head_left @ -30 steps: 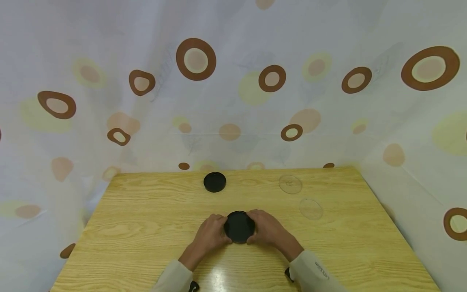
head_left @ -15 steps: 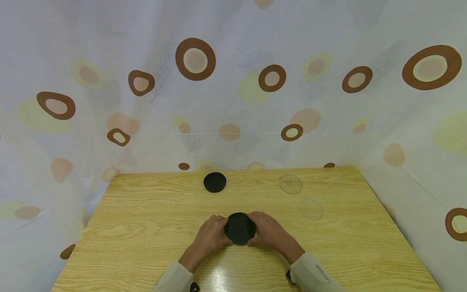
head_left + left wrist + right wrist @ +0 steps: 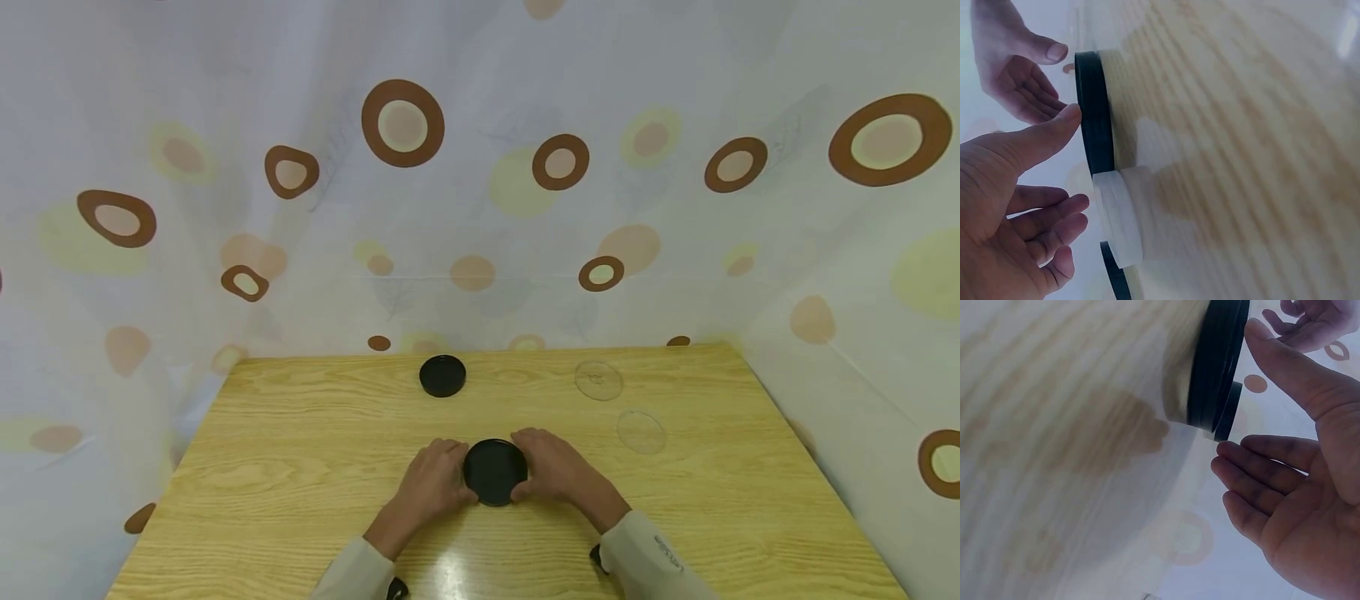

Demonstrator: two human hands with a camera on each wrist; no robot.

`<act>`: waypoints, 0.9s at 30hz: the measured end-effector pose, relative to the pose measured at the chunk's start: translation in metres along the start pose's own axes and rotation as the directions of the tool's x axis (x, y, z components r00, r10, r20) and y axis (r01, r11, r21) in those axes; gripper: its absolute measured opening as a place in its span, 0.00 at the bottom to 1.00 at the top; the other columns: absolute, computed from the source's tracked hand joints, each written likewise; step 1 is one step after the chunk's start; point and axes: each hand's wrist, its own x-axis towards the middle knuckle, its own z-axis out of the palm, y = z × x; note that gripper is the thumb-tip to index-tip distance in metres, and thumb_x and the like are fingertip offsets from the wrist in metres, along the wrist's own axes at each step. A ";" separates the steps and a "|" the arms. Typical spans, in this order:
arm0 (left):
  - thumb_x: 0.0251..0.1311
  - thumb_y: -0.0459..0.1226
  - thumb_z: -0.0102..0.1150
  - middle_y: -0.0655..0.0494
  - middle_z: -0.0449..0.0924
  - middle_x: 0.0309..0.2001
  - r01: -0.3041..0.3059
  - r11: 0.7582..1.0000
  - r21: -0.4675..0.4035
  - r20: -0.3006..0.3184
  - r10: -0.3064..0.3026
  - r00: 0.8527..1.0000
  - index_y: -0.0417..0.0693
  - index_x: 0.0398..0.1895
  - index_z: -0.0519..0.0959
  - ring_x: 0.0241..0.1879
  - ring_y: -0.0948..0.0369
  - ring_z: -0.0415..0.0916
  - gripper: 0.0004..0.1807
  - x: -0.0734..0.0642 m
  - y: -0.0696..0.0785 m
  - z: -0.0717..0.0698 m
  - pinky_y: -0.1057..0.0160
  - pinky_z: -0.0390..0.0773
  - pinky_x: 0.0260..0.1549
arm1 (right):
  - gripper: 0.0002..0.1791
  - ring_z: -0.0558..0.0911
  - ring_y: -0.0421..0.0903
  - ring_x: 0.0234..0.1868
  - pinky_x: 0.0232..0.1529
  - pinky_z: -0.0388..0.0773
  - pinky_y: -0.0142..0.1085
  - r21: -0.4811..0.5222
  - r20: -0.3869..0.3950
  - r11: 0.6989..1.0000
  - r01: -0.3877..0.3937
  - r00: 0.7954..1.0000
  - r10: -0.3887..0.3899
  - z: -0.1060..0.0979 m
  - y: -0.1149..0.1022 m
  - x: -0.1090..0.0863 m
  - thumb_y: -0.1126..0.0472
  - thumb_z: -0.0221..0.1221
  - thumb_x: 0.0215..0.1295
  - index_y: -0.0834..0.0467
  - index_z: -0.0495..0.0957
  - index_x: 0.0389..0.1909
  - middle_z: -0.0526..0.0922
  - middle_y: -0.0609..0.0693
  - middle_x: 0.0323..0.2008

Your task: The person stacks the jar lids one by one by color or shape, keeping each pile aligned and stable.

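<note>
- A black dish (image 3: 496, 472) is sitting on the counter (image 3: 300, 475), lower centre of the head view, between both hands.
- The left hand (image 3: 432, 482) and right hand (image 3: 558, 471) are flanking it, fingers (image 3: 1260, 484) loosely spread, gripping nothing; rim contact is unclear.
- They are seemingly positioning it; the next move is probably calling for clearing the sides without nudging.

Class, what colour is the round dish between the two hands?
The round dish is black, best seen in the head view.
</note>
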 end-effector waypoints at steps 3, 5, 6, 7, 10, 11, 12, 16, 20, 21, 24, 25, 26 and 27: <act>0.38 0.49 0.77 0.48 0.81 0.50 -0.006 1.000 0.004 -0.007 0.006 1.000 0.39 0.54 0.78 0.49 0.53 0.76 0.38 0.001 -0.002 -0.003 0.54 0.78 0.49 | 0.46 0.71 0.58 0.64 0.63 0.69 0.50 -0.016 0.001 1.000 -0.005 1.000 0.005 -0.002 -0.002 0.003 0.49 0.74 0.45 0.66 0.67 0.63 0.72 0.60 0.62; 0.40 0.49 0.76 0.48 0.81 0.51 -0.007 1.000 -0.003 -0.015 0.006 1.000 0.39 0.54 0.77 0.50 0.53 0.76 0.38 0.001 -0.004 -0.005 0.54 0.78 0.49 | 0.46 0.70 0.58 0.64 0.63 0.69 0.50 -0.014 0.002 1.000 -0.006 1.000 0.006 -0.004 -0.003 0.005 0.49 0.73 0.46 0.66 0.67 0.63 0.72 0.60 0.62; 0.40 0.50 0.76 0.48 0.81 0.51 -0.008 1.000 -0.007 -0.021 0.008 1.000 0.39 0.54 0.77 0.50 0.52 0.76 0.37 0.001 -0.005 -0.005 0.53 0.78 0.49 | 0.46 0.70 0.58 0.64 0.63 0.69 0.50 -0.010 0.004 1.000 -0.010 1.000 0.010 -0.005 -0.004 0.007 0.49 0.73 0.46 0.66 0.67 0.64 0.72 0.60 0.63; 0.41 0.50 0.76 0.48 0.81 0.51 -0.012 1.000 -0.007 -0.028 0.012 1.000 0.39 0.54 0.77 0.50 0.52 0.76 0.37 0.001 -0.006 -0.006 0.53 0.78 0.49 | 0.45 0.70 0.58 0.65 0.64 0.68 0.51 -0.005 0.006 1.000 -0.015 1.000 0.015 -0.005 -0.005 0.008 0.49 0.73 0.46 0.66 0.67 0.64 0.71 0.60 0.63; 0.43 0.50 0.74 0.49 0.81 0.50 -0.013 1.000 -0.007 -0.039 0.013 0.999 0.40 0.54 0.77 0.50 0.53 0.76 0.36 0.002 -0.007 -0.007 0.54 0.78 0.49 | 0.44 0.69 0.58 0.66 0.64 0.68 0.51 0.010 0.015 0.999 -0.031 0.999 0.030 -0.008 -0.007 0.012 0.49 0.72 0.48 0.64 0.67 0.65 0.70 0.59 0.64; 0.43 0.50 0.74 0.49 0.81 0.50 -0.014 1.000 -0.010 -0.041 0.013 0.999 0.40 0.54 0.78 0.50 0.53 0.76 0.36 0.002 -0.008 -0.008 0.54 0.78 0.49 | 0.44 0.69 0.58 0.66 0.64 0.68 0.51 0.005 0.017 1.000 -0.031 0.999 0.031 -0.009 -0.007 0.013 0.49 0.71 0.49 0.64 0.67 0.65 0.69 0.59 0.65; 0.43 0.51 0.74 0.49 0.81 0.50 -0.012 1.000 -0.011 -0.042 0.012 0.999 0.41 0.54 0.78 0.50 0.53 0.76 0.36 0.002 -0.008 -0.008 0.54 0.78 0.49 | 0.43 0.69 0.58 0.66 0.64 0.68 0.50 -0.001 0.017 1.000 -0.030 0.999 0.030 -0.010 -0.007 0.015 0.49 0.71 0.50 0.64 0.67 0.65 0.69 0.59 0.65; 0.43 0.51 0.74 0.51 0.80 0.49 -0.012 1.000 0.003 -0.035 0.012 0.999 0.42 0.53 0.78 0.50 0.54 0.76 0.34 0.004 -0.008 -0.012 0.53 0.78 0.48 | 0.41 0.70 0.58 0.65 0.63 0.70 0.51 -0.012 0.005 1.000 -0.010 1.000 0.010 -0.015 -0.009 0.019 0.50 0.70 0.51 0.64 0.67 0.64 0.70 0.60 0.64; 0.45 0.51 0.73 0.51 0.79 0.49 -0.030 0.999 0.012 -0.016 0.030 0.999 0.42 0.52 0.78 0.50 0.54 0.75 0.33 0.006 -0.008 -0.016 0.53 0.78 0.48 | 0.41 0.70 0.58 0.64 0.62 0.70 0.51 0.019 -0.017 1.000 -0.015 1.000 0.015 -0.019 -0.010 0.024 0.51 0.70 0.50 0.64 0.68 0.64 0.71 0.60 0.63; 0.45 0.50 0.73 0.51 0.79 0.49 -0.030 1.000 0.004 -0.010 0.030 0.999 0.41 0.53 0.78 0.51 0.54 0.75 0.33 0.006 -0.009 -0.017 0.54 0.78 0.48 | 0.41 0.70 0.58 0.64 0.62 0.70 0.51 0.028 -0.021 0.999 -0.018 1.000 0.019 -0.020 -0.011 0.025 0.51 0.70 0.51 0.63 0.68 0.64 0.71 0.59 0.63; 0.47 0.49 0.72 0.50 0.77 0.52 -0.020 1.000 -0.024 0.005 0.021 1.000 0.40 0.54 0.77 0.53 0.54 0.74 0.33 0.007 -0.011 -0.019 0.55 0.78 0.51 | 0.41 0.70 0.58 0.64 0.62 0.70 0.51 0.045 -0.030 0.999 -0.023 0.999 0.024 -0.023 -0.011 0.028 0.51 0.70 0.51 0.62 0.67 0.64 0.71 0.58 0.63; 0.47 0.49 0.72 0.49 0.77 0.52 -0.014 0.999 -0.034 0.007 0.014 1.000 0.40 0.55 0.77 0.54 0.53 0.74 0.33 0.007 -0.012 -0.020 0.55 0.78 0.51 | 0.40 0.71 0.58 0.64 0.62 0.70 0.51 0.046 -0.034 0.999 -0.019 0.999 0.021 -0.024 -0.011 0.029 0.51 0.70 0.51 0.62 0.68 0.64 0.71 0.59 0.63; 0.48 0.48 0.72 0.48 0.77 0.53 -0.008 0.999 -0.049 0.007 0.009 1.000 0.39 0.55 0.76 0.54 0.53 0.73 0.33 0.007 -0.013 -0.020 0.55 0.78 0.52 | 0.40 0.71 0.58 0.64 0.62 0.70 0.51 0.050 -0.034 0.999 -0.020 0.999 0.021 -0.024 -0.011 0.030 0.51 0.70 0.51 0.62 0.68 0.64 0.71 0.59 0.63; 0.48 0.48 0.72 0.48 0.76 0.53 -0.001 0.998 -0.058 0.006 0.001 1.000 0.39 0.55 0.76 0.55 0.53 0.73 0.33 0.008 -0.014 -0.021 0.55 0.77 0.53 | 0.40 0.70 0.58 0.64 0.62 0.70 0.51 0.048 -0.034 0.999 -0.019 0.999 0.021 -0.025 -0.012 0.031 0.51 0.70 0.51 0.62 0.68 0.64 0.71 0.59 0.63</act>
